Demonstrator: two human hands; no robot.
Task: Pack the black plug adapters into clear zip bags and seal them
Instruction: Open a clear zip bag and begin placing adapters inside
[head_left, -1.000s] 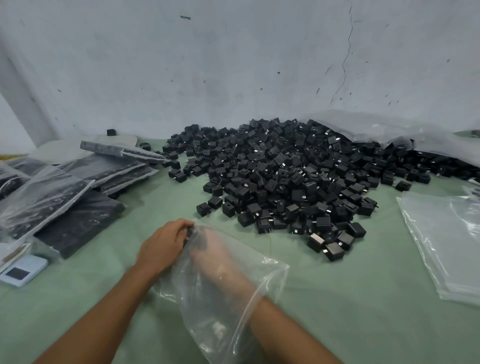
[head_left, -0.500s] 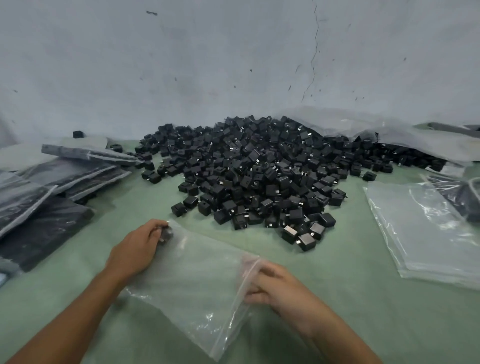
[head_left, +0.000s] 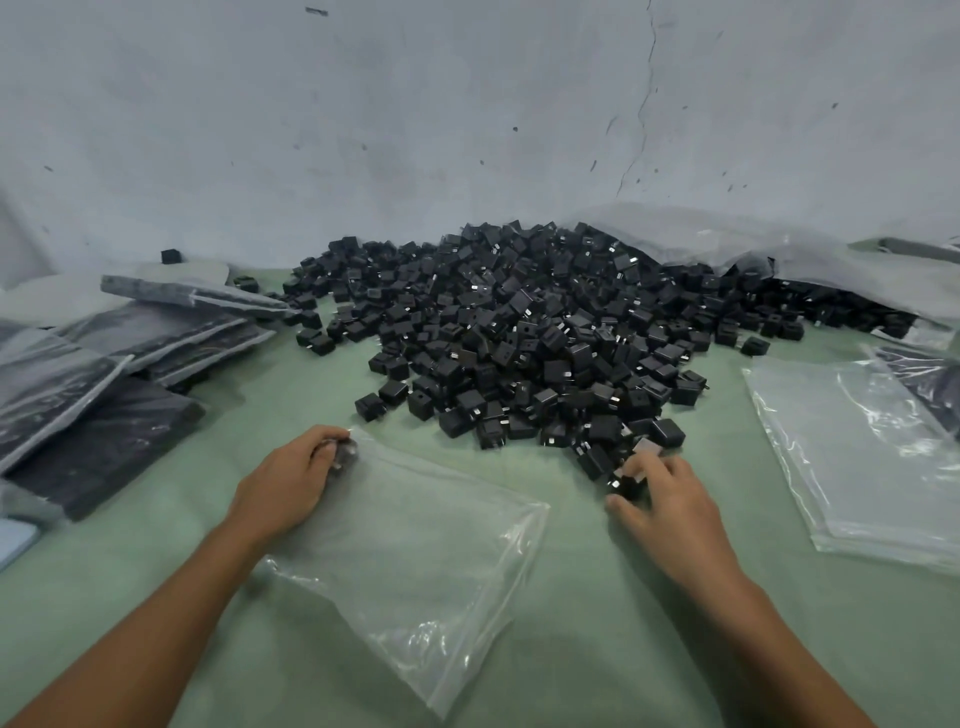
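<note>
Reaching to the near edge of the pile (head_left: 519, 338), the right hand (head_left: 660, 499) closes fingers and thumb round one adapter (head_left: 626, 486) that lies on the green counter (head_left: 597, 623). One second ago this hand was deep inside the bag (head_left: 415, 545), and half a second ago it was at the bag's right edge. So it has now left the bag and gone to fetch a new piece.

The left hand (head_left: 291, 483) pinches the far left corner of the bag and holds it down on the counter, and it has kept this grip the whole time. Something dark shows under its fingers, but I cannot tell if it is an adapter inside the bag.

The bag lies flat between the two arms, apart from the pile, and looks almost empty. I judge that the filling has only begun, with many more trips to the pile needed before sealing.

Full bags (head_left: 104, 364) lie stacked at the left, and empty bags (head_left: 857, 457) lie at the right.
</note>
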